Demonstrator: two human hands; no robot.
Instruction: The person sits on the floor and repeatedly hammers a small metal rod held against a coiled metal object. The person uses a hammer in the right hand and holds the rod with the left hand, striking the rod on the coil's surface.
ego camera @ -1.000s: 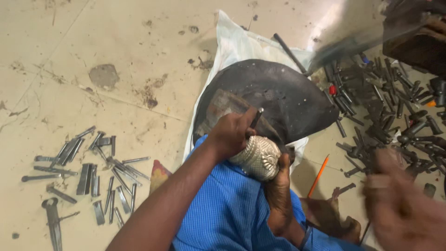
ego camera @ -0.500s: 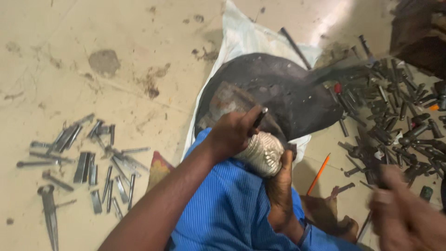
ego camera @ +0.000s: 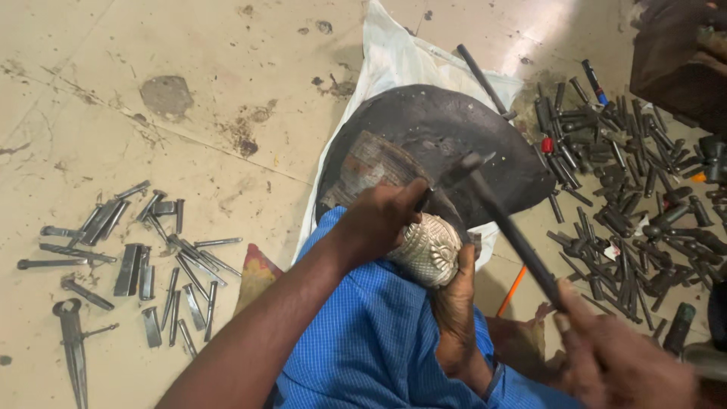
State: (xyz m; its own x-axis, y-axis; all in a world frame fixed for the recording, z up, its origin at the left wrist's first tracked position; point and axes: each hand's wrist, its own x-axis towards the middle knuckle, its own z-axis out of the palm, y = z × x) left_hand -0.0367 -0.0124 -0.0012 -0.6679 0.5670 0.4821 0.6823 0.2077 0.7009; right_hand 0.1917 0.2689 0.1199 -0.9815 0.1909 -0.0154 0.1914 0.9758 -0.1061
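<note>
My left hand is shut on a small dark metal punch, its tip set against a silver embossed metal piece. My bare foot presses against that piece from below. My right hand, at the lower right, grips the long dark handle of a hammer. The hammer's head sits just above the top of the punch. Behind them lies a black domed block with a worn grey patch on it.
A white sack lies under the block. Several loose punches and chisels are scattered on the floor at the left, and a denser heap of tools at the right. An orange stick and a wooden block are nearby.
The hammer has swung down from the upper right, so its head is now at the punch. My right hand shifted left and lower. The left hand and the silver piece stayed put.
</note>
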